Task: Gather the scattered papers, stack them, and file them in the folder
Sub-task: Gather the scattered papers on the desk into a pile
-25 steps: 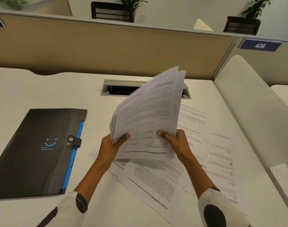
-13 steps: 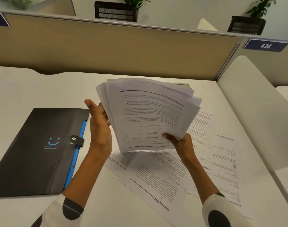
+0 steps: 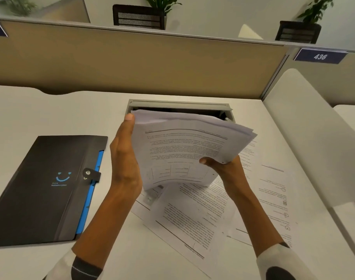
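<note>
A thick stack of printed papers is held above the white desk, tilted toward me. My left hand lies flat against the stack's left edge, fingers straight. My right hand grips the stack's lower right corner, thumb on top. Several loose sheets lie on the desk under and to the right of the stack. The black folder with a blue inner edge and a snap tab lies closed at the left.
A cable slot is set in the desk behind the stack. A tan partition runs along the back. A white side panel rises at the right, with a "436" sign above it.
The stack has swung from upright to lower and flatter. My left hand let go of the bottom edge and now presses flat on the stack's left side. My right hand kept its grip.
</note>
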Tool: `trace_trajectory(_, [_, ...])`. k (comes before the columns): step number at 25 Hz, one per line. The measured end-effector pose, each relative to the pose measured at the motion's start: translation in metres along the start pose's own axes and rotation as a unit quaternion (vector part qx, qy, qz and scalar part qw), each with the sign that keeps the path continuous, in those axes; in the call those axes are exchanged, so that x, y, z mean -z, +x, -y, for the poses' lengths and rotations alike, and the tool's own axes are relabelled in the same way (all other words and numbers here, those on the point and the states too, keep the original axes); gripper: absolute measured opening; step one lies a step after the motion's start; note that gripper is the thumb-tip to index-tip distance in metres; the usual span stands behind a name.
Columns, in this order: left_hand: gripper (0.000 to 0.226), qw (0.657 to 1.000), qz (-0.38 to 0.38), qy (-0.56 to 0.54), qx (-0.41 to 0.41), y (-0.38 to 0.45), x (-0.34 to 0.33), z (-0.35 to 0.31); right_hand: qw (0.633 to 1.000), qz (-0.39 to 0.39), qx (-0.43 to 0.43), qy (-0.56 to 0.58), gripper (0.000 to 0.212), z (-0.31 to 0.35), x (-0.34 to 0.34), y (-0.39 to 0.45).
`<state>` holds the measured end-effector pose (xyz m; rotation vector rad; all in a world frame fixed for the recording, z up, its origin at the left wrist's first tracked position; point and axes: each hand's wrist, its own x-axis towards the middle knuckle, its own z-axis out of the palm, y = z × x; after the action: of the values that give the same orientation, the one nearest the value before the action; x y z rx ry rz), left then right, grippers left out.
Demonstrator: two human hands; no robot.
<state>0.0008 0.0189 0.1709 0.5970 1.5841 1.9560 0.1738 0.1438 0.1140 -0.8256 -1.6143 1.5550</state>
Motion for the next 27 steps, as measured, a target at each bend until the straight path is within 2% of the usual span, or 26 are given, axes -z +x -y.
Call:
trace_trajectory(7, [0.032,0.999,-0.03,0.038,-0.004,0.003,-0.009,-0.009,0.999,-0.041,-0.016,-0.016,0.042,0.03,-0.006,0.0])
trace_trajectory(10, [0.025,0.998,-0.035,0.043,-0.012,0.007,-0.012,-0.005,0.998,-0.06,0.0,-0.018,0.063,0.038,-0.009,0.0])
trace_trajectory(13, [0.028,0.997,-0.017,0.061,-0.042,0.01,-0.009,-0.003,0.997,-0.074,0.001,-0.03,0.033,0.041,-0.01,0.004])
trace_trajectory(17, [0.045,0.986,0.078,0.121,-0.083,0.017,0.014,0.02,0.992,-0.116,0.014,-0.039,0.023,0.041,-0.007,0.011])
trace_trajectory(19, [0.038,0.972,0.113,0.196,-0.057,0.021,0.029,0.042,0.992,-0.123,0.023,-0.021,0.022,0.044,-0.007,0.016])
trace_trajectory(21, [0.027,0.967,0.115,0.229,0.001,0.023,0.045,0.065,0.991,-0.129,0.03,0.004,0.02,0.047,-0.008,0.022])
trace_trajectory(24, [0.02,0.981,0.095,0.161,0.057,0.022,0.061,0.086,0.991,-0.13,0.023,0.016,0.015,0.051,-0.011,0.031])
trace_trajectory(27, [0.016,0.989,0.044,0.105,0.095,0.028,0.074,0.089,0.997,-0.066,0.005,-0.031,0.026,0.045,-0.017,0.04])
